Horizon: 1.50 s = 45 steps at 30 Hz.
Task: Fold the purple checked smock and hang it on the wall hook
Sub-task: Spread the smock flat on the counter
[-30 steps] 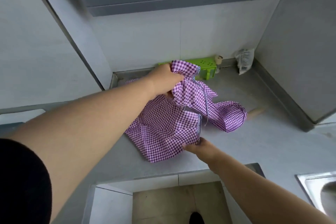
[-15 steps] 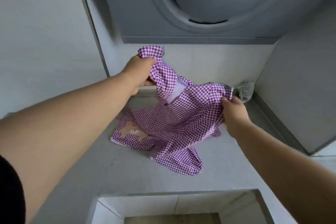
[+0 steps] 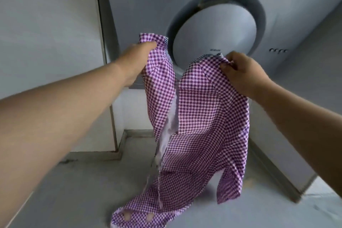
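Smock: the purple checked smock (image 3: 199,116) hangs in the air in front of the person, held up by two top corners, its lower hem trailing down onto the grey counter (image 3: 77,187).
Left hand: the left hand (image 3: 137,61) grips one upper corner, fingers curled round a bunch of the cloth.
Right hand: the right hand (image 3: 242,74) pinches the other upper corner between thumb and fingers.
Behind: a range hood (image 3: 214,31) with a round pale disc sits just beyond the lifted cloth.
Long axis: it runs top to bottom, from the two held corners down to the hem; the collar end points up and the hem points toward the counter and the person.
Opening: a slit with pale lining shows down the middle between the two panels.
Risk, hem: the bottom drags on the counter, so a fold made now could, I think, catch or come out crooked.
Risk, grip: both holds are on small bits of cloth; a shake might pull a corner free and drop one side.
Hook: I see no wall hook from here.
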Motion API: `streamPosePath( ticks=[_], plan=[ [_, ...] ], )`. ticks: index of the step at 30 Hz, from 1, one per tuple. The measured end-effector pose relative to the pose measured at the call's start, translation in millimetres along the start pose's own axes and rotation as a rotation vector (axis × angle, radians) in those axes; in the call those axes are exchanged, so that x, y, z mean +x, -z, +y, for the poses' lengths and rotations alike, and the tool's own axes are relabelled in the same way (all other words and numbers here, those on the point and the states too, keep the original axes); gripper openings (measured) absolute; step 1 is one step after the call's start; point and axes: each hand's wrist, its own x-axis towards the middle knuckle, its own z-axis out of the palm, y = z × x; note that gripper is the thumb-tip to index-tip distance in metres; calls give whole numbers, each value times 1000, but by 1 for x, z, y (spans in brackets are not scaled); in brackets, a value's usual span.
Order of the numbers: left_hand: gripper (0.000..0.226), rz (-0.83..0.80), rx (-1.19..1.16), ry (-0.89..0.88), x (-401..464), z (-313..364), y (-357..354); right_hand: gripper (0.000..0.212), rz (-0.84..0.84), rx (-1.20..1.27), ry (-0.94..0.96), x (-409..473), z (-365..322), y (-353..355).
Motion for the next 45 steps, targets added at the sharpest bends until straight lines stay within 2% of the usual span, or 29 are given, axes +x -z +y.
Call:
streamPosePath(
  ticks=[1, 4, 5, 6, 8, 10, 11, 13, 15, 16, 18, 19, 22, 26, 32, 34, 37, 41, 43, 44, 45],
  plan=[
    [44, -88, 82, -26, -2, 7, -1, 5, 3, -3, 32, 0, -9, 4],
    [89, -366, 420, -70, -15, 16, -15, 8, 10, -22, 115, -8, -36, 3],
    [97, -445, 519, -84, -21, 18, -23, 8, 11, -25, 133, -10, -43, 1],
    [94, -526, 608, -111, -28, 19, -31, 7, 16, -26, 144, -13, -50, 0],
    [63, -594, 744, -199, -33, 14, -47, 7, 19, -4, 142, -16, -59, -8],
    [28, -535, 795, -299, -36, 8, -54, 9, 14, 47, 112, -22, -61, -16],
    [20, -503, 796, -327, -37, 6, -54, 11, 7, 90, 90, -26, -58, -21],
    [22, -470, 811, -352, -37, 2, -50, 12, -105, 274, 17, -39, -48, -33],
    [25, -483, 837, -348, -39, -1, -42, 7, -329, 446, -5, -60, -35, -49],
    [23, -496, 851, -334, -39, -2, -37, 9, -439, 458, -24, -70, -28, -59],
    [18, -516, 860, -299, -37, -4, -29, 31, -550, 367, -55, -86, -9, -81],
    [18, -532, 856, -280, -37, -5, -25, 33, -599, 342, -50, -94, -5, -88],
    [20, -551, 839, -245, -36, -7, -20, 20, -709, 378, -111, -116, -11, -98],
    [20, -495, 841, -247, -33, -13, -15, 26, -749, 436, -110, -136, -26, -108],
    [27, -434, 900, -211, -27, -25, -5, 57, -998, 165, -42, -154, -16, -122],
    [27, -423, 925, -188, -24, -31, 0, 58, -1040, 75, -65, -154, -3, -116],
    [29, -401, 951, -141, -21, -42, 5, 45, -1086, -158, -103, -144, 32, -101],
    [23, -418, 983, -112, -23, -53, 2, 40, -939, -740, -76, -99, 89, -44],
    [23, -446, 959, -114, -28, -57, -9, 31, -817, -1002, -239, -77, 104, 0],
    [22, -456, 936, -117, -30, -58, -16, 34, -756, -1100, -346, -71, 103, 16],
    [22, -464, 911, -120, -32, -59, -24, 49, -676, -1131, -376, -67, 104, 21]
  ],
)
